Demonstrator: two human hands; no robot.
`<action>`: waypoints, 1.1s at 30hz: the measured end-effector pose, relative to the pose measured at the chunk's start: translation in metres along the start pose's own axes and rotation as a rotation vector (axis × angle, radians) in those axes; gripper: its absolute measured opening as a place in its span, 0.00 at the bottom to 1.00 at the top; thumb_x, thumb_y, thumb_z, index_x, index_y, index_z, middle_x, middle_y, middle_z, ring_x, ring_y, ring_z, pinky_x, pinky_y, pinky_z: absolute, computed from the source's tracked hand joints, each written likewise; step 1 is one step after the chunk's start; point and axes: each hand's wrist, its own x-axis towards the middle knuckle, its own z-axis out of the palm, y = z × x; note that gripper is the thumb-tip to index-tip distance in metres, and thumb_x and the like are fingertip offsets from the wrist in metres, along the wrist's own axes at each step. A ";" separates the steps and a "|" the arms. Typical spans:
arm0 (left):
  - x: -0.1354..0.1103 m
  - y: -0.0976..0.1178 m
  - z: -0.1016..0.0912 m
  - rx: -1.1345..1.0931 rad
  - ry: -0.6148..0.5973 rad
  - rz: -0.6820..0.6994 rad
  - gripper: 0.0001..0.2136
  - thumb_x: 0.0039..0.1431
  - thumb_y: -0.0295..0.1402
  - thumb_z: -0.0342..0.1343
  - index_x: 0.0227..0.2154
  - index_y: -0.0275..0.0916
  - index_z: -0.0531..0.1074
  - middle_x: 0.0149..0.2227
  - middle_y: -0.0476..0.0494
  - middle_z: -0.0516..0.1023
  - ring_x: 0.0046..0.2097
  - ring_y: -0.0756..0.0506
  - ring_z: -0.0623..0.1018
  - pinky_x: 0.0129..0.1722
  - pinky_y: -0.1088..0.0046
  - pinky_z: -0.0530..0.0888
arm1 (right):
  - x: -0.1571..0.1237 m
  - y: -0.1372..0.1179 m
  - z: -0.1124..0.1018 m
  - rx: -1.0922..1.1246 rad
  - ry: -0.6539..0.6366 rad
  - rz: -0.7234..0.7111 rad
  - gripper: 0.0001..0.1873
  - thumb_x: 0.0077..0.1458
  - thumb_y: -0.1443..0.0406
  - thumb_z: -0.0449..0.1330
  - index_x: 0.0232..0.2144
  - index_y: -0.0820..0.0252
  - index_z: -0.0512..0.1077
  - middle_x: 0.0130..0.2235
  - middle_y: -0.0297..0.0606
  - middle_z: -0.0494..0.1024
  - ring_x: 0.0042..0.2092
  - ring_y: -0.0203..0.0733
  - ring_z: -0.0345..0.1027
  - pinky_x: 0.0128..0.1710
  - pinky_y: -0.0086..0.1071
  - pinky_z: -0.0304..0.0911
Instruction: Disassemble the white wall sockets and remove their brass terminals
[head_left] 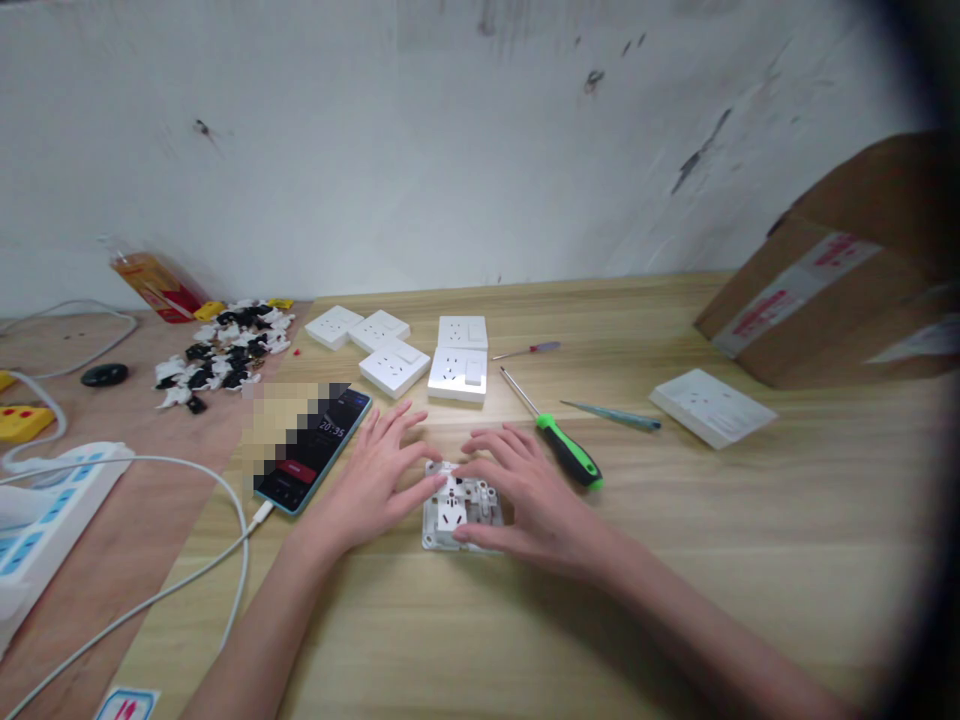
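A wall socket (452, 518) with its inner parts exposed lies on the table in front of me, its white five-hole insert showing between my hands. My right hand (536, 495) is over its right side, thumb at the near end of the insert and index finger at the far end, gripping it. My left hand (382, 480) is at the left, fingers spread, with the thumb tip touching or just above the socket's upper left part. Right of the socket, small white fittings show in the frame, partly covered by my right fingers.
Several finished-looking white sockets (394, 368) stand behind. A green-black screwdriver (568, 450), a thin screwdriver (536, 349), a blue-green pointed tool (615, 415) and a white cover (709, 408) lie rightward. Left are a phone (322, 450), a parts pile (232, 345) and a power strip (64, 530).
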 end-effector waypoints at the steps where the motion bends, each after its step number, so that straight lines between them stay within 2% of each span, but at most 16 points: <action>1: 0.000 0.000 0.000 -0.004 -0.006 -0.004 0.13 0.64 0.45 0.50 0.44 0.48 0.73 0.62 0.43 0.62 0.68 0.39 0.51 0.65 0.44 0.48 | 0.001 -0.001 0.000 0.004 -0.001 0.013 0.24 0.51 0.50 0.63 0.47 0.52 0.71 0.52 0.41 0.70 0.59 0.48 0.57 0.62 0.50 0.44; 5: 0.000 -0.001 0.001 -0.019 -0.020 -0.028 0.12 0.64 0.45 0.50 0.45 0.49 0.73 0.62 0.44 0.61 0.68 0.39 0.51 0.65 0.44 0.48 | 0.003 -0.004 0.000 0.031 -0.010 0.050 0.24 0.49 0.50 0.65 0.46 0.53 0.72 0.52 0.41 0.70 0.58 0.49 0.57 0.59 0.48 0.50; 17: 0.000 -0.001 0.001 -0.070 -0.053 -0.068 0.13 0.63 0.46 0.51 0.45 0.50 0.73 0.63 0.45 0.61 0.68 0.38 0.51 0.64 0.44 0.50 | 0.002 0.000 0.003 0.067 -0.033 0.073 0.25 0.46 0.50 0.67 0.45 0.52 0.72 0.51 0.40 0.72 0.60 0.51 0.57 0.59 0.51 0.51; 21: -0.001 -0.002 0.002 -0.058 -0.047 -0.060 0.13 0.63 0.47 0.50 0.46 0.50 0.73 0.64 0.45 0.60 0.68 0.39 0.50 0.65 0.45 0.49 | 0.000 0.000 0.004 0.051 -0.032 0.066 0.25 0.47 0.49 0.66 0.45 0.51 0.72 0.51 0.39 0.72 0.61 0.51 0.56 0.61 0.52 0.48; 25: 0.000 -0.004 0.001 -0.033 -0.001 0.005 0.13 0.63 0.47 0.51 0.44 0.49 0.73 0.63 0.45 0.61 0.68 0.39 0.52 0.65 0.45 0.46 | 0.001 0.003 0.001 -0.012 -0.005 0.005 0.26 0.48 0.46 0.63 0.47 0.50 0.71 0.53 0.40 0.71 0.62 0.52 0.55 0.62 0.54 0.43; 27: 0.001 -0.004 -0.001 -0.035 0.028 0.022 0.13 0.64 0.46 0.50 0.43 0.48 0.74 0.62 0.45 0.62 0.67 0.39 0.53 0.65 0.45 0.47 | 0.002 0.009 -0.007 -0.060 0.055 0.003 0.27 0.49 0.45 0.62 0.47 0.51 0.71 0.53 0.42 0.71 0.61 0.52 0.56 0.62 0.55 0.43; 29: 0.001 -0.004 -0.002 -0.045 0.054 0.027 0.13 0.64 0.45 0.49 0.43 0.47 0.73 0.61 0.44 0.63 0.67 0.39 0.53 0.65 0.45 0.48 | 0.001 0.021 -0.021 -0.124 0.177 0.054 0.23 0.53 0.48 0.60 0.46 0.53 0.71 0.53 0.43 0.72 0.60 0.52 0.59 0.61 0.54 0.45; 31: 0.001 -0.002 -0.004 -0.057 0.063 0.040 0.13 0.64 0.45 0.50 0.43 0.46 0.73 0.61 0.43 0.63 0.67 0.39 0.54 0.64 0.45 0.49 | -0.005 0.041 -0.041 -0.207 0.330 0.164 0.19 0.57 0.51 0.57 0.46 0.54 0.71 0.51 0.43 0.73 0.58 0.52 0.61 0.60 0.54 0.48; 33: 0.001 0.000 -0.004 -0.067 0.044 0.060 0.14 0.61 0.47 0.53 0.44 0.47 0.73 0.61 0.43 0.63 0.67 0.38 0.54 0.64 0.44 0.50 | -0.020 0.067 -0.064 -0.288 0.426 0.302 0.20 0.57 0.50 0.56 0.45 0.56 0.72 0.48 0.46 0.74 0.54 0.55 0.64 0.54 0.52 0.57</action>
